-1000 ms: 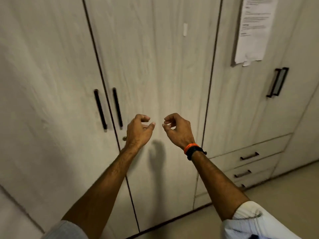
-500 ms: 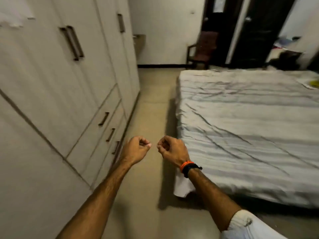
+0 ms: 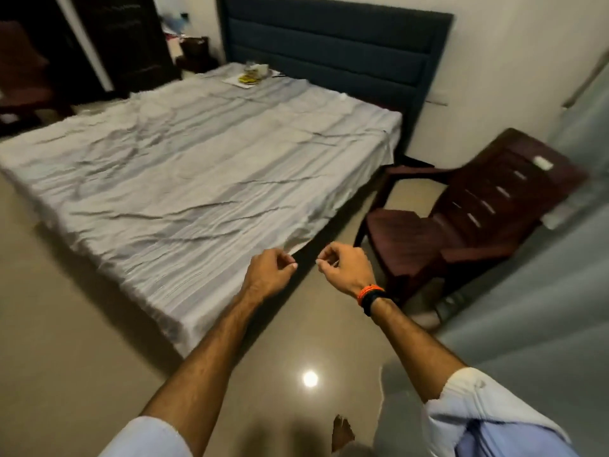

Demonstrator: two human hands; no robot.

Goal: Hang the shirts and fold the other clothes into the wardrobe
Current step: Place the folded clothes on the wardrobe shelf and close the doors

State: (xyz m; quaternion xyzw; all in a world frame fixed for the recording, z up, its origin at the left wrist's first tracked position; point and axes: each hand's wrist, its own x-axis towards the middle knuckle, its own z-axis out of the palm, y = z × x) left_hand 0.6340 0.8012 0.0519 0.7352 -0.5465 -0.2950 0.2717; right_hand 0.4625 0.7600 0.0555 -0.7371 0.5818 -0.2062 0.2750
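Left hand (image 3: 268, 273) and right hand (image 3: 346, 268) hang over the glossy floor (image 3: 66, 374), fingers loosely curled, holding nothing. Neither clothes nor wardrobe are in view. The bed (image 3: 184, 179) has a creased grey sheet and a padded, channelled headboard (image 3: 329, 51); beside it stands a slatted maroon plastic chair (image 3: 461, 219).

Wide bed with wrinkled grey sheet (image 3: 184, 179) occupies left and centre; dark padded headboard (image 3: 329, 47) stands behind it. Dark brown plastic armchair (image 3: 461, 222) sits just right of bed. Small plate-like item (image 3: 247, 80) lies on sheet near headboard, contents unclear.
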